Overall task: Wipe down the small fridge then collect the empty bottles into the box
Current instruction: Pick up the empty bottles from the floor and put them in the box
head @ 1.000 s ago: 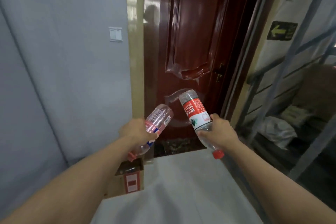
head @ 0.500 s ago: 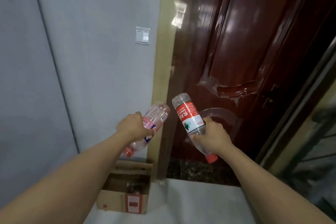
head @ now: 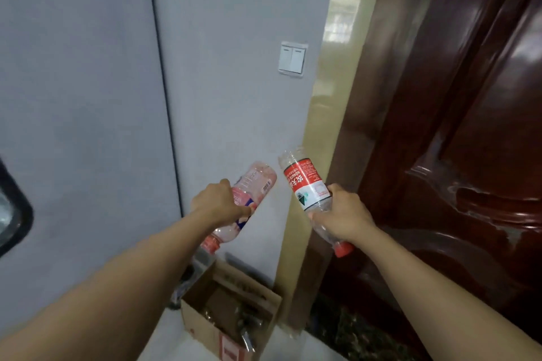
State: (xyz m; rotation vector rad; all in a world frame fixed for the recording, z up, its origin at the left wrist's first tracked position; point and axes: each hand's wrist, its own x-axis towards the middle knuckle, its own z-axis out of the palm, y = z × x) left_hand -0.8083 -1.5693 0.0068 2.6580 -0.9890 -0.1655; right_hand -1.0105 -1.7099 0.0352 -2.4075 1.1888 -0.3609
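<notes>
Bottles held caps down above open box (head: 231, 309): left hand (head: 217, 203) grips pink bottle (head: 253, 187), right hand (head: 344, 215) grips red-label bottle (head: 306, 183).

Probably a home's entryway: a glossy dark-red panelled door (head: 457, 114), a wall light switch (head: 291, 59), painted grey walls (head: 82, 82).
</notes>
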